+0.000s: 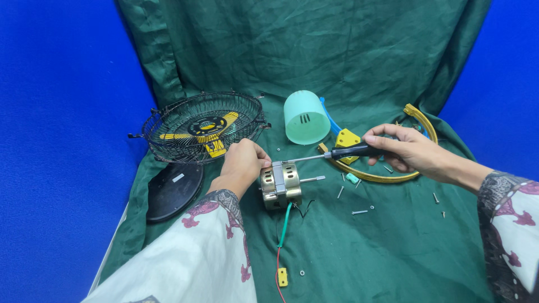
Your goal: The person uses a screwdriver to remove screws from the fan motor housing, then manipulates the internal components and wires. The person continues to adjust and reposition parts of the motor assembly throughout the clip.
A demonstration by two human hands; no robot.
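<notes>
- Left hand sat on the left side of a small brass-coloured motor, fingers curled against its casing and closed on it, steadying it on the green cloth.
- Motor lay near the middle of the cloth, shaft pointing right, green and red wires trailing toward the near edge.
- Right hand was closed around the black handle of a screwdriver, fingers wrapped tight.
- Screwdriver ran leftward from that hand, its metal tip touching the top of the motor just beside the left hand's fingers.
- Black wire fan guard with yellow blades inside stood to the far left; a black round base plate lay just near of it.
- Pale green plastic cup-shaped cover stood far of the motor.
- Yellow curved ring lay under and beyond the right hand, with a yellow plastic piece beside it.
- Loose screws were scattered on the cloth right of the motor.
- Small yellow connector lay at the near end of the wires.
</notes>
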